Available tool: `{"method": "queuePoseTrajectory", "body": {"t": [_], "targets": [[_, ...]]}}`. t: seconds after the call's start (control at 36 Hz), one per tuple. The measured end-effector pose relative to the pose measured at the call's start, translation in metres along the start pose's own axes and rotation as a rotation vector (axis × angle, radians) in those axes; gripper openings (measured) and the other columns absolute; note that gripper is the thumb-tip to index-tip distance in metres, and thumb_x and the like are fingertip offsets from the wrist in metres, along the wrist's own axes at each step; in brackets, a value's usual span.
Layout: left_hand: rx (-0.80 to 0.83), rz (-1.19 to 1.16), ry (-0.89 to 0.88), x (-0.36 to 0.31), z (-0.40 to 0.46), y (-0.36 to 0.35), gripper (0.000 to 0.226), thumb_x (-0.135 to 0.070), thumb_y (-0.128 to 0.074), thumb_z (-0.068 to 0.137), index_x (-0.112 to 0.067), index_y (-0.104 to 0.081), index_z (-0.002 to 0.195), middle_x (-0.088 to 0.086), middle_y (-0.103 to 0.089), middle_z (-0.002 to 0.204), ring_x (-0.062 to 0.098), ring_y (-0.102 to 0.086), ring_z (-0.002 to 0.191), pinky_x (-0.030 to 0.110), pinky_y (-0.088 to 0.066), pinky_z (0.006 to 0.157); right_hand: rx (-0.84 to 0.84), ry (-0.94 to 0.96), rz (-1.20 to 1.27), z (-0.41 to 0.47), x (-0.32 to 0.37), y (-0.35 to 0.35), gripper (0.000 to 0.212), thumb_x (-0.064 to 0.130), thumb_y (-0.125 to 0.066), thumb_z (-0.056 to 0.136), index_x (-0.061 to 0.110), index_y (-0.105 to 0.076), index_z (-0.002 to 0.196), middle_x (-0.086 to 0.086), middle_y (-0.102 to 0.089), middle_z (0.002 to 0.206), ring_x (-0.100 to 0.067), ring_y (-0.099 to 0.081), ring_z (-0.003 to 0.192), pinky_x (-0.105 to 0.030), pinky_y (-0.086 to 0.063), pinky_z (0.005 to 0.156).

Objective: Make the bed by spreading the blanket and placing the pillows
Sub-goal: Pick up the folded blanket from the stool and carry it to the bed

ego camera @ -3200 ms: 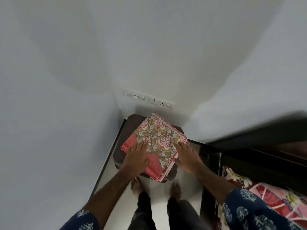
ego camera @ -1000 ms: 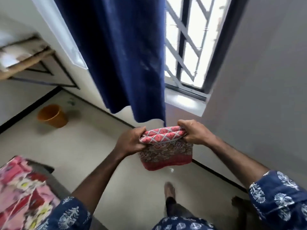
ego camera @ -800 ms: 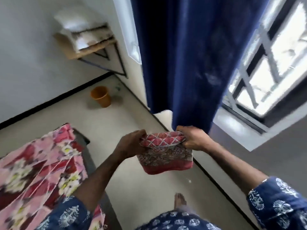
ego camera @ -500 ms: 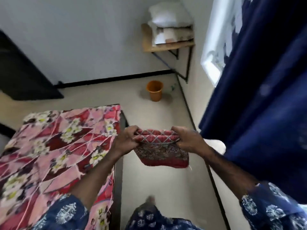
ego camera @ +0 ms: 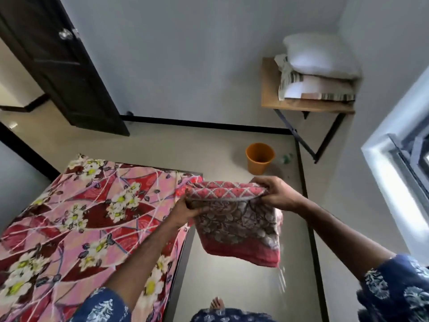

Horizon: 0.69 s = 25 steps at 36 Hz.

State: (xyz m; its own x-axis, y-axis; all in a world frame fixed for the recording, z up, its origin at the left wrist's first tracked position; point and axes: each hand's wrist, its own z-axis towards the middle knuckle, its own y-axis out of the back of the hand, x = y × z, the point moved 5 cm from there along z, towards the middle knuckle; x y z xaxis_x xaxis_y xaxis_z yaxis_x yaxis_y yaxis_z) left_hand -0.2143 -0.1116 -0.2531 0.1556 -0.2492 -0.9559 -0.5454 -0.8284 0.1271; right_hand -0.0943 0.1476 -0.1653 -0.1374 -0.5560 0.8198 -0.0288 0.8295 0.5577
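A folded blanket (ego camera: 236, 219) hangs in the air beside the bed's (ego camera: 76, 224) near corner, gripped along its top fold: the left hand (ego camera: 185, 211) is closed on one end, the right hand (ego camera: 276, 194) on the other. It is one piece, red-edged, with a brown floral face and a pink lattice band on top (several layers thick). Farther off, one orange bucket (ego camera: 260, 158) stands on the floor. Two pillows (ego camera: 318, 66) are stacked on the wall shelf (ego camera: 301, 105).
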Motion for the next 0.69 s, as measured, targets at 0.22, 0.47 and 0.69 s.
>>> {"method": "queuePoseTrajectory", "body": {"t": [0.22, 0.47, 0.69], "targets": [[-0.143, -0.044, 0.005, -0.035, 0.116, 0.017, 0.069, -0.055, -0.096, 0.042, -0.021, -0.071, 0.096, -0.014, -0.076, 0.082, 0.009, -0.072, 0.086, 0.02, -0.057, 0.077, -0.174, -0.032, 0.502, 0.121, -0.025, 0.079, 0.056, 0.013, -0.086, 0.066, -0.01, -0.062, 0.112, -0.013, -0.071, 0.098, -0.021, -0.07, 0.086, -0.029, -0.061, 0.076], [-0.24, -0.134, -0.035, -0.108, 0.267, 0.006, 0.01, -0.015, -0.073, 0.088, -0.021, -0.071, 0.096, -0.019, -0.075, 0.079, -0.006, -0.071, 0.079, 0.009, -0.052, 0.07, -0.137, -0.202, 1.042, 0.279, -0.076, 0.141, 0.039, 0.035, -0.066, 0.095, 0.006, -0.068, 0.122, -0.021, -0.074, 0.114, -0.031, -0.073, 0.097, -0.041, -0.063, 0.076], [-0.365, -0.334, -0.048, -0.174, 0.385, 0.012, 0.079, -0.06, -0.086, 0.057, -0.006, -0.069, 0.112, -0.014, -0.077, 0.085, -0.001, -0.073, 0.082, 0.012, -0.054, 0.068, 0.17, -0.142, 1.143, 0.42, -0.095, 0.215, 0.082, 0.039, -0.099, 0.057, 0.008, -0.069, 0.127, -0.015, -0.067, 0.132, -0.03, -0.066, 0.121, -0.046, -0.053, 0.104]]}}
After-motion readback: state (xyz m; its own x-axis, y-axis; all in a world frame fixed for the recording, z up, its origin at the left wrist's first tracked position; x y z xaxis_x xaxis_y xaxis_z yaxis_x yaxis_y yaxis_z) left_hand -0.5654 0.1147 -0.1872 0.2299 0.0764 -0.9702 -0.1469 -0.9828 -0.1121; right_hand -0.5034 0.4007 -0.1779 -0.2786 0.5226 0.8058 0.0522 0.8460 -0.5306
